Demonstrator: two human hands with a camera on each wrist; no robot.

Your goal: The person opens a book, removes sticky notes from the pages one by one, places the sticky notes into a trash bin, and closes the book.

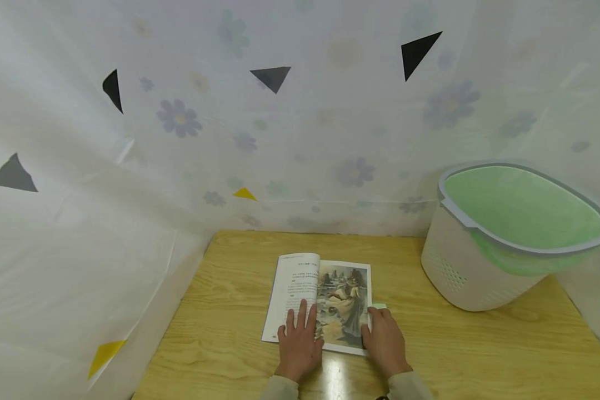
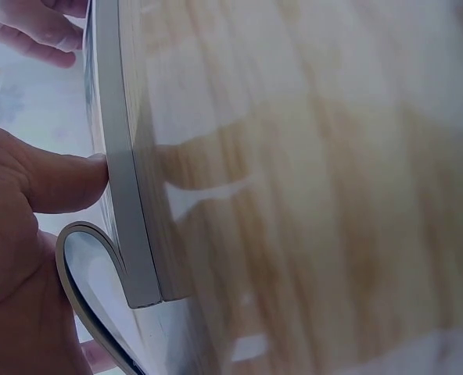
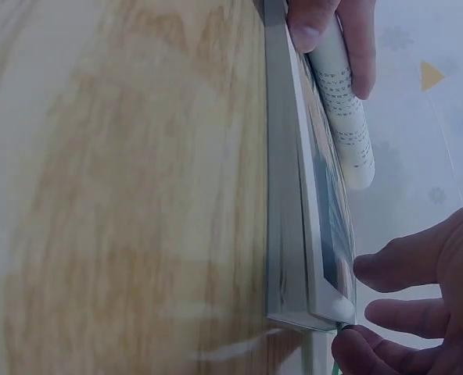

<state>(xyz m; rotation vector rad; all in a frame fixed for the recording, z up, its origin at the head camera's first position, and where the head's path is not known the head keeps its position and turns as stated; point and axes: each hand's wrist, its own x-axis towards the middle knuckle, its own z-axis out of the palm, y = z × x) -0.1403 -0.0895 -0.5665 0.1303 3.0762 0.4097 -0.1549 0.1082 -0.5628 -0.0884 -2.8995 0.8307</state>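
Note:
An open book [image 1: 342, 330] lies on the wooden table, with printed text on the left page [image 1: 287, 278] and a painted picture on the right page. My left hand [image 1: 300, 344] rests on the lower left page with fingers spread. In the left wrist view its thumb [image 2: 67, 180] touches the book near the spine, and the left page bends up in a curve. My right hand [image 1: 386, 340] holds the right edge of the book. Its thumb [image 3: 396, 258] lies on the picture page, while curled fingertips meet the page edge beside a thin green strip [image 3: 335, 367].
A tall beige basket [image 1: 470, 278] with a grey rim and green lining stands at the table's right. White flower-patterned sheeting [image 1: 300, 139] with black, grey and yellow patches hangs behind and at the left. The wooden table [image 1: 220, 311] extends around the book.

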